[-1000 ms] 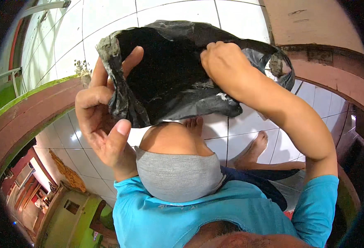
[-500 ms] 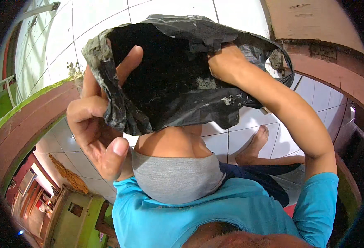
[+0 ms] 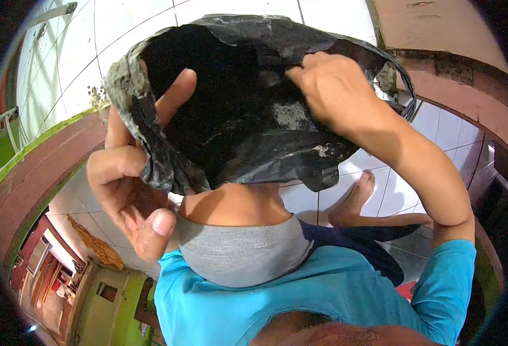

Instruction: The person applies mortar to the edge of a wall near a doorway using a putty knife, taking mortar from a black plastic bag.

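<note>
A black plastic bag [image 3: 219, 155], crumpled and smeared with grey dried dirt, hangs in front of me with its mouth spread wide. My left hand [image 3: 127, 179] grips its left edge, one finger inside the mouth and the others folded round the outside, thumb standing free. At the right side of the mouth is my right hand [image 3: 337, 86], its fingers curled closed against the dark inside near the far rim. Whatever those fingertips hold cannot be made out. The bag's inside is mostly too dark to see into.
White floor tiles [image 3: 133, 23] lie beyond the bag. A low ledge with a green edge [image 3: 40, 155] curves along the left, and a worn brownish-pink ledge [image 3: 461, 98] stands at the right. My bare foot [image 3: 355, 196] rests on the tiles below the bag.
My right hand has come out from behind the far rim's fold and now shows in front of it, fingers curled. The left hand and the bag's left edge have shifted slightly left.
</note>
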A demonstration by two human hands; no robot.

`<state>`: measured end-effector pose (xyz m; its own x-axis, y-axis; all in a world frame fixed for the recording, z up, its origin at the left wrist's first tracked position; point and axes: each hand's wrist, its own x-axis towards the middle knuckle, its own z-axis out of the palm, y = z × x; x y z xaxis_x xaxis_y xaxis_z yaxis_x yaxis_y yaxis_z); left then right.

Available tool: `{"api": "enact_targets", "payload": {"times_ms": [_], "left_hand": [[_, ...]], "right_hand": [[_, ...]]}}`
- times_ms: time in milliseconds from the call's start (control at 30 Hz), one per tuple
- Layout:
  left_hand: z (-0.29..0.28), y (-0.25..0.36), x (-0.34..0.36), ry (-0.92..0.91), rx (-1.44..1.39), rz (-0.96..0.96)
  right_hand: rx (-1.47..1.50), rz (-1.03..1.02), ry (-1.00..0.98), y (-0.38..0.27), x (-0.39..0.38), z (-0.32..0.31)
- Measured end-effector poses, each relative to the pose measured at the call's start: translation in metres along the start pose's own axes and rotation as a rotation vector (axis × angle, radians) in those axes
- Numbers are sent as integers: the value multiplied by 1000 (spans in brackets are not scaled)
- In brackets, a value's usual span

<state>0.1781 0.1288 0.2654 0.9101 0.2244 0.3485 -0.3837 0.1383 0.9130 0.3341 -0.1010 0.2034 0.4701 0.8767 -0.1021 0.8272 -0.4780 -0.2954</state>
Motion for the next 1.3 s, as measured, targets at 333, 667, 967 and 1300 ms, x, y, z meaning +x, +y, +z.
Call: {"api": "enact_targets", "payload": {"times_ms": [333,667,967,1300], "left_hand": [[7,7,9,-43,-38,-56],[13,0,10,-39,-26,19],[1,-6,12,-217,44,30],[22,2,7,25,18,-54]], "right_hand": [[-137,48,129,25,0,-8],[-143,48,128,18,-10,-2],[-97,80,126,4,-6,2],[4,161,-79,15,-24,-7]]}}
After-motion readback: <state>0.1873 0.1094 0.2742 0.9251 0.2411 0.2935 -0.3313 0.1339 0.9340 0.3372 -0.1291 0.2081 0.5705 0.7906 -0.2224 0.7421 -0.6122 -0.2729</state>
